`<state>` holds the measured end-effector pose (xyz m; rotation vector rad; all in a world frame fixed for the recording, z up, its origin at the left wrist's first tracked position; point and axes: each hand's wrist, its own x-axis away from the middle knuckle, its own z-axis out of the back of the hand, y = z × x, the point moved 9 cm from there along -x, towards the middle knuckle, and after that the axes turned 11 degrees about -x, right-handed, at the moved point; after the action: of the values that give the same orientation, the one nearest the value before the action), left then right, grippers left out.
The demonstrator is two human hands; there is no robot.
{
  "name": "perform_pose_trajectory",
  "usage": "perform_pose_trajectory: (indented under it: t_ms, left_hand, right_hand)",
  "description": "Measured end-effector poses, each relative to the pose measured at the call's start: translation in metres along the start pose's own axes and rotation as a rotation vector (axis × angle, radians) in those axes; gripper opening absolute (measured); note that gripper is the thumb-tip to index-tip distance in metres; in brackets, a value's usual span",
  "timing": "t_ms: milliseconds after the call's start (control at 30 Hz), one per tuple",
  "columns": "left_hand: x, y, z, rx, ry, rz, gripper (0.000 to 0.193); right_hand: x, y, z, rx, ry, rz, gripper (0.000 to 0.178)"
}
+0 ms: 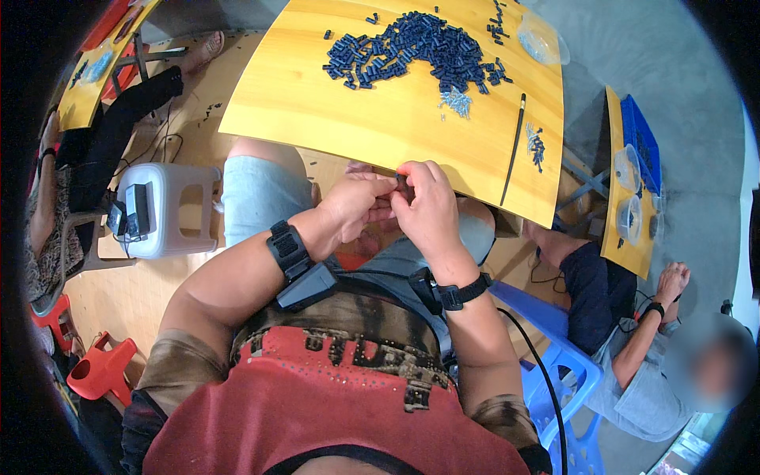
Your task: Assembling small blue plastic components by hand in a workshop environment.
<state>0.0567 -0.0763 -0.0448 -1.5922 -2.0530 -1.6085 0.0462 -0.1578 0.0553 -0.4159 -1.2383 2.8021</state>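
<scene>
My two hands meet just off the front edge of the yellow table, above my lap. My right hand pinches a small black cylindrical piece between thumb and fingers. Fingertips of my left hand close in on the same piece from the other side; part of their grip is hidden. On the table, a big heap of similar black pieces spreads across the far middle. Small shiny clear or silver parts lie at its near edge.
A thin black rod lies on the table's right, beside a little pile of dark and silvery bits. A clear plastic tub sits at the far right corner. A white stool stands left; a co-worker sits right.
</scene>
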Motion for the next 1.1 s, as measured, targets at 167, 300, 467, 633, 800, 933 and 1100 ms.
perform_pose_trajectory:
  t_ms: [167, 300, 467, 633, 800, 933, 1100]
  left_hand:
    - [-0.002, 0.000, 0.002, 0.053, 0.011, -0.020, 0.015]
    - [-0.005, -0.002, 0.001, 0.083, 0.021, -0.034, 0.015]
    - [-0.003, 0.002, 0.000, 0.071, 0.125, -0.028, 0.014]
    - [0.005, 0.008, -0.005, 0.187, 0.230, -0.064, 0.018]
    - [0.006, 0.008, -0.001, 0.198, 0.274, -0.094, 0.019]
    - [0.004, 0.012, -0.003, 0.146, 0.263, -0.054, 0.015]
    - [-0.002, 0.006, 0.000, 0.101, 0.165, -0.039, 0.015]
  right_hand:
    - [-0.003, 0.004, 0.003, -0.012, -0.006, -0.018, 0.023]
    - [-0.005, 0.008, 0.000, -0.057, -0.046, -0.035, 0.019]
    - [-0.006, 0.014, 0.001, -0.126, -0.074, -0.090, 0.015]
    - [-0.008, 0.016, -0.001, -0.137, -0.107, -0.117, 0.014]
    - [-0.011, 0.010, 0.001, -0.097, -0.090, -0.041, 0.015]
    - [-0.011, 0.015, 0.003, -0.152, -0.078, -0.070, 0.015]
    - [-0.015, 0.012, 0.002, -0.125, -0.084, -0.073, 0.014]
